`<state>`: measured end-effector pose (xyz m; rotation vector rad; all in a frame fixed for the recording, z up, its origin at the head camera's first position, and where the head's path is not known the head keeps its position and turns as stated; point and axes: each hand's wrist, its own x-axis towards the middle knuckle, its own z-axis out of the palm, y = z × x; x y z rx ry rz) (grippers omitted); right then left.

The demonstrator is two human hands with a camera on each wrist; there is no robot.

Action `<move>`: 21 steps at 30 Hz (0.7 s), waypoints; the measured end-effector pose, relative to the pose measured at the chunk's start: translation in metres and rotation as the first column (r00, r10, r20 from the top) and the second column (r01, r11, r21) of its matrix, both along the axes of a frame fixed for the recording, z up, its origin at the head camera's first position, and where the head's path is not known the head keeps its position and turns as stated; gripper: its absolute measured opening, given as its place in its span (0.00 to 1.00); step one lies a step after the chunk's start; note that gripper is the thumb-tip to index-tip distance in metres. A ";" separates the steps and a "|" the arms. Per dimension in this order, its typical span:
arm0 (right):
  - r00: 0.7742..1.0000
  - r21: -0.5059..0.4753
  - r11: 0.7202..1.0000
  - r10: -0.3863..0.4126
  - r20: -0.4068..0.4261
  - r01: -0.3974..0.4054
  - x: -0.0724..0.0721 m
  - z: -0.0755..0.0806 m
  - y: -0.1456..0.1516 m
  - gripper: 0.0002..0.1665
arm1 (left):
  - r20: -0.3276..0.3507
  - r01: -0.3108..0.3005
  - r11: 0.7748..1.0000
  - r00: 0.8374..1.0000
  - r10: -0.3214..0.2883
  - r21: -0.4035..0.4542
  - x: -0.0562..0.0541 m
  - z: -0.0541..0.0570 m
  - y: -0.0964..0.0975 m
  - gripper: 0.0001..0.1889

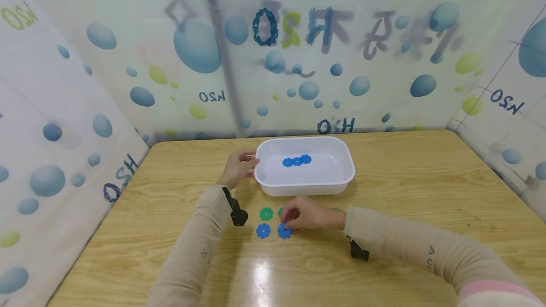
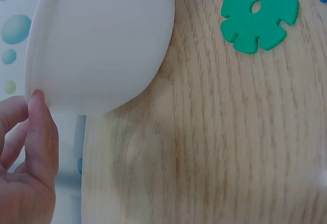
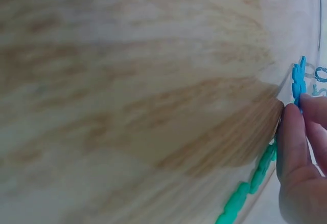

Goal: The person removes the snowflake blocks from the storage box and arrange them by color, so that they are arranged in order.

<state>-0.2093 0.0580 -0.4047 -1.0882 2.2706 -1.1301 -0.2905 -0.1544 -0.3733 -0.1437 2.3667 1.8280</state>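
Blue disc (image 1: 282,233) at wood table (image 1: 405,174), near side of white basin (image 1: 304,189); bubble-print sheeting (image 1: 367,112) behind. Round, axes alike; face toward head camera, tilt unclear. Right hand (image 1: 313,214) pinches edge, fingertips nearly together; left hand (image 1: 236,167), fingers bent, grips basin rim.

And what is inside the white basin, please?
Three blue notched discs lie in a row inside the white basin; the inner face of its near side is hidden from view.
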 end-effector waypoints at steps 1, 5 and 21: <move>1.000 0.000 1.000 -0.002 0.001 0.002 0.000 0.000 0.000 0.04 | -0.002 0.002 1.000 1.000 -0.002 0.001 0.000 0.000 0.000 0.19; 1.000 -0.008 1.000 -0.006 -0.013 0.006 0.000 -0.001 -0.001 0.04 | -0.004 0.006 1.000 1.000 -0.006 0.001 0.000 0.000 -0.001 0.19; 1.000 -0.007 1.000 -0.008 0.010 0.008 0.000 0.001 -0.003 0.04 | -0.010 0.007 1.000 1.000 -0.007 -0.007 0.001 0.000 0.000 0.19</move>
